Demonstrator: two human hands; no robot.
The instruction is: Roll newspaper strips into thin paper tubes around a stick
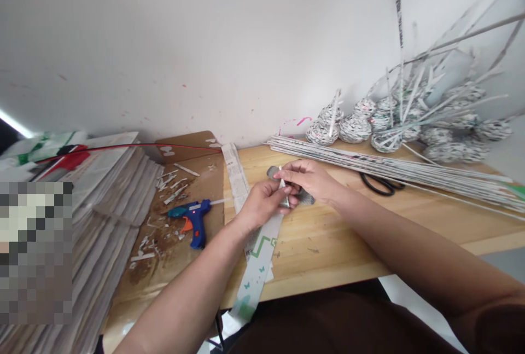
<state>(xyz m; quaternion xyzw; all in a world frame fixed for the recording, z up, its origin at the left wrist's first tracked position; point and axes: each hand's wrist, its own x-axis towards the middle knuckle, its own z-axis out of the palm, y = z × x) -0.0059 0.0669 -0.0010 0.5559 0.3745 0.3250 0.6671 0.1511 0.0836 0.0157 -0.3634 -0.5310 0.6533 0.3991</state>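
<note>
Both my hands meet over the middle of the wooden table. My left hand is closed on a printed paper strip, which hangs down toward me over the table's front edge. At its upper end the strip narrows into a small rolled white tip between my fingers. My right hand pinches that rolled end from above. A grey object lies under my hands, mostly hidden by them. Beneath the held strip, a newspaper strip runs along the table.
A blue glue gun lies on stained cardboard among paper scraps, beside stacked paper. Rolled paper sticks cross black-handled scissors at right. Woven paper gourd shapes stand along the wall.
</note>
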